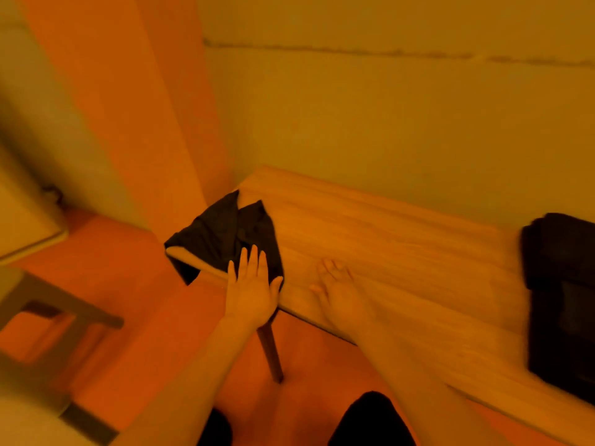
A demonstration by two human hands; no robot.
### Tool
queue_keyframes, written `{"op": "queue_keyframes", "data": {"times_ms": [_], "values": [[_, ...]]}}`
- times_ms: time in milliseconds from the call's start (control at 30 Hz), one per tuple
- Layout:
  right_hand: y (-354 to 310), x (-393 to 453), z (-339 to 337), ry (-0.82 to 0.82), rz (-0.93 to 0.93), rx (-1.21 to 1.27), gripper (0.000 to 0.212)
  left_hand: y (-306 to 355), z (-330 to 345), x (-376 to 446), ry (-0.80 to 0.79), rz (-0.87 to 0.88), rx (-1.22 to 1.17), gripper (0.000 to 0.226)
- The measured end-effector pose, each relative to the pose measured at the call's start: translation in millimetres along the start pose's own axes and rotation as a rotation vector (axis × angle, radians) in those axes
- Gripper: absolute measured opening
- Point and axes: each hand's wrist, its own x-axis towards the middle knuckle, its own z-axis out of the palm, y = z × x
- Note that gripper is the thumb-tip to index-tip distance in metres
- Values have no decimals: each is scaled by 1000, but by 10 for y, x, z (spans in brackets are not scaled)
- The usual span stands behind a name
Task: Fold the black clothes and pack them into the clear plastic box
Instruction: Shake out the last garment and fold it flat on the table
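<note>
Everything carries a heavy orange tint, and motion blur softens the right half of the frame. At the right edge a stack of black clothes [561,284] lies on the wooden table [386,226], cut off by the frame; its folds and any box around it are too smeared to make out. At the bottom edge two dark shapes, probably the person's legs, are cropped.

Just left of centre, a black garment [225,239] lies crumpled on the table's left corner, part of it hanging over the edge. The left hand [252,292] presses flat on the garment's near end, fingers straight and close together. The right hand [338,291] hovers or rests on bare wood just beside it, fingers loosely spread, gripping nothing; blur hides whether it touches the table.

A table leg [272,352] shows below the corner. At lower left stands a grey stool [48,304], blurred
</note>
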Motion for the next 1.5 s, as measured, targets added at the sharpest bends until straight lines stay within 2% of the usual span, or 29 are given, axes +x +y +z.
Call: {"op": "queue_keyframes", "data": {"times_ms": [33,100,133,167,200,267,300,367,433,500,567,633,733,800,900,967,1033,1067,1167,1233,1333,1433,1500], "values": [[-48,153,81,-20,-17,14,100,-80,35,64,-5,-14,-4,88],[-106,441,218,-55,-61,-2,118,-200,103,197,-8,-17,-23,106],[-123,600,262,-61,-68,-29,125,-242,134,274,-5,-12,-31,110],[-133,694,221,-50,-61,-52,124,-224,115,313,3,-5,-43,109],[-163,930,275,-76,-36,-34,112,-282,190,437,-23,-14,-81,106],[-187,1201,186,-39,5,-14,75,-215,166,534,28,11,-107,99],[-220,1400,188,-67,19,8,65,-222,192,621,25,-1,-99,94],[-288,1716,230,-86,-6,15,63,-237,249,753,42,-15,-72,82],[-369,1831,278,-36,-35,73,57,-237,263,764,47,-21,-72,75],[-411,1837,320,117,-8,289,36,-218,245,725,12,-16,-77,74],[-410,1826,253,175,101,509,21,-203,140,717,-50,-41,-104,74],[-380,1834,88,114,237,622,20,-210,40,777,-100,-97,-184,80],[-267,1842,-170,-64,370,481,26,-228,-108,822,-234,-135,-139,81],[-214,1753,-267,-190,412,470,28,-235,-152,781,-325,-151,-94,74],[-183,1628,-298,-340,375,544,33,-212,-172,666,-291,-166,-103,75],[-220,1728,-323,-358,467,741,37,-186,-230,608,-286,-280,-182,80],[-304,1990,-334,-341,686,1060,37,-197,-311,572,-246,-418,-342,96],[-361,2144,-301,-364,722,1114,38,-230,-342,573,-227,-483,-411,104],[-589,2629,-224,-424,510,947,48,-454,-445,673,-167,-550,-491,112],[-717,2949,-194,-370,347,820,52,-672,-520,898,-149,-529,-472,99],[-780,3301,-8,-336,316,629,54,-1009,-525,1346,-120,-463,-406,72],[-756,3381,33,-298,348,482,22,-1158,-567,1751,-96,-336,-493,53],[-706,3349,-5,-270,284,376,12,-1199,-622,1966,-118,-259,-566,45]]}}
